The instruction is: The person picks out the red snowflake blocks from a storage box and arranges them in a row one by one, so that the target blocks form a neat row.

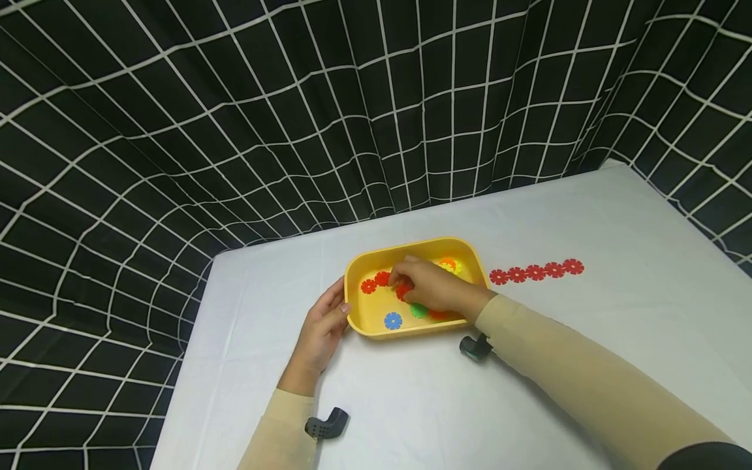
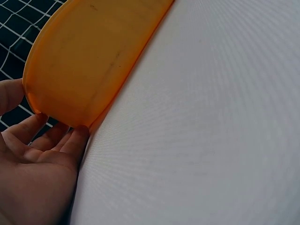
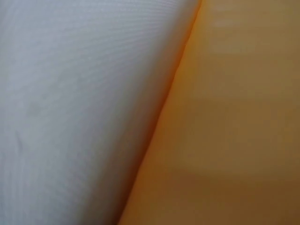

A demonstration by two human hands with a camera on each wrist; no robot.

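Note:
A yellow plastic bin stands on the table. My left hand holds its left end, thumb at the rim and fingers against the outer wall; in the left wrist view the fingertips touch the orange-looking bin wall. My right hand reaches down into the bin, its thumb and fingers curled around a red notched plastic disc. Left of that hand lie red snowflake discs. A blue disc and a partly hidden green disc are nearer the front wall. The right wrist view shows only blurred bin wall and cloth.
To the right of the bin, several red notched discs form a joined row on the white tablecloth. Yellow and orange discs sit at the bin's back right. A black curtain with white grid lines hangs behind the table.

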